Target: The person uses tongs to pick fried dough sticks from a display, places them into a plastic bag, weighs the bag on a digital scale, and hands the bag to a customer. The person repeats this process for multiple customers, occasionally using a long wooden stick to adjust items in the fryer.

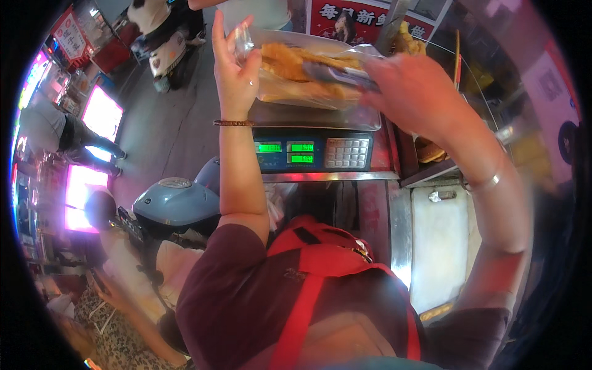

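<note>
My left hand (238, 76) grips one side of a clear plastic bag (314, 99), its fingers raised and spread around the gathered film. Golden-brown fried pieces of food (282, 62) lie in the bag. From the right, my blurred right hand (407, 92) holds a metal tool (340, 76), tongs or scissors, whose end reaches over the food. Below the bag is the steel pan (319, 119) of a digital scale (296, 164); whether the bag rests on it I cannot tell. Green displays (300, 152) and a keypad (347, 152) face me.
More fried food (430, 150) sits in a case to the right, near my forearm. A metal counter edge (330, 176) runs below the scale. On the left are a blue-grey motorcycle (178, 199), a parked scooter (166, 58) and several people in the street.
</note>
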### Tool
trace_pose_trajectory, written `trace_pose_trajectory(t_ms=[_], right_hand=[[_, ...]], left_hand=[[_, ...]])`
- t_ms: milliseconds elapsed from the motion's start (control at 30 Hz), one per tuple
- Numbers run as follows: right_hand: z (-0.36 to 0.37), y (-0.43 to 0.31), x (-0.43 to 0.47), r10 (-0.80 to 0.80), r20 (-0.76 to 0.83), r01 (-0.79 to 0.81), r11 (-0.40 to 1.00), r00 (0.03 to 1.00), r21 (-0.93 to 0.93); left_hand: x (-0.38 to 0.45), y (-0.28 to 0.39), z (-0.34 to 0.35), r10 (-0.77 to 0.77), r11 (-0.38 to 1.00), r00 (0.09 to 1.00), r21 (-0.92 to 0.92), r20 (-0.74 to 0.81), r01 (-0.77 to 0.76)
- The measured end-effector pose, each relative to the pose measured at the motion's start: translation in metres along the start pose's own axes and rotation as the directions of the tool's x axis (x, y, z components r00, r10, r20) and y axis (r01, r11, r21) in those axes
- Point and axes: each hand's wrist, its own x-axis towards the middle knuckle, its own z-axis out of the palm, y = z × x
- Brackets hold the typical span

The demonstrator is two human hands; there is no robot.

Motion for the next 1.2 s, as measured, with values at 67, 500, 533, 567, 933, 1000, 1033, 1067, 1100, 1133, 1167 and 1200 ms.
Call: trace_pose_trajectory(t_ms=[67, 500, 533, 567, 933, 1000, 1033, 1067, 1100, 1133, 1167, 1200], right_hand=[[0.026, 0.001, 0.039, -0.054, -0.045, 0.043, 0.972, 0.998, -0.231], [0.043, -0.024, -0.057, 0.243, -0.177, -0.259, 0.963, 0.954, -0.074], [0.043, -0.034, -0.087, 0.279, -0.182, -0.275, 0.96, 0.943, 0.048], [0.048, -0.042, -0.118, 0.304, -0.173, -0.276, 0.947, 0.937, 0.164], [0.159, -0.13, -0.468, 0.933, 0.237, -0.96, 0.241, 0.27, 0.146], [0.177, -0.123, -0.501, 0.957, 0.21, -0.979, 0.19, 0.201, 0.07], [0.185, -0.114, -0.51, 0.956, 0.2, -0.977, 0.209, 0.213, 0.041], [0.19, -0.108, -0.514, 0.958, 0.189, -0.976, 0.216, 0.214, 0.011], [0.194, -0.1, -0.513, 0.953, 0.163, -0.963, 0.267, 0.258, -0.038], [0.197, -0.091, -0.507, 0.945, 0.141, -0.947, 0.31, 0.296, -0.088], [0.198, -0.084, -0.495, 0.947, 0.171, -0.938, 0.301, 0.272, -0.17], [0.197, -0.079, -0.48, 0.885, 0.049, -0.881, 0.465, 0.462, -0.088]], left_hand=[[0.0, -0.002, -0.002, -0.001, 1.0, 1.0, -0.009, 0.001, 0.001], [-0.019, -0.014, 0.016, 0.032, 0.954, 0.959, 0.295, -0.282, 0.055], [-0.024, -0.016, 0.017, 0.049, 0.956, 0.953, 0.292, -0.298, 0.042], [-0.029, -0.019, 0.015, 0.096, 0.955, 0.94, 0.297, -0.328, 0.006], [-0.141, -0.017, 0.005, 0.359, 0.832, 0.858, 0.542, -0.368, -0.115], [-0.167, -0.003, 0.027, 0.367, 0.76, 0.927, 0.549, 0.078, -0.347], [-0.183, -0.001, 0.054, 0.394, 0.775, 0.901, 0.463, 0.18, -0.431], [-0.208, 0.009, 0.074, 0.25, 0.857, 0.904, 0.356, 0.346, -0.373], [-0.233, 0.016, 0.096, 0.252, 0.898, 0.878, 0.239, 0.407, -0.369], [-0.261, 0.023, 0.112, 0.23, 0.914, 0.818, 0.171, 0.527, -0.367], [-0.291, 0.03, 0.121, 0.122, 0.916, 0.781, 0.234, 0.613, -0.327], [-0.318, 0.028, 0.126, 0.018, 0.957, 0.735, 0.202, 0.678, -0.21]])
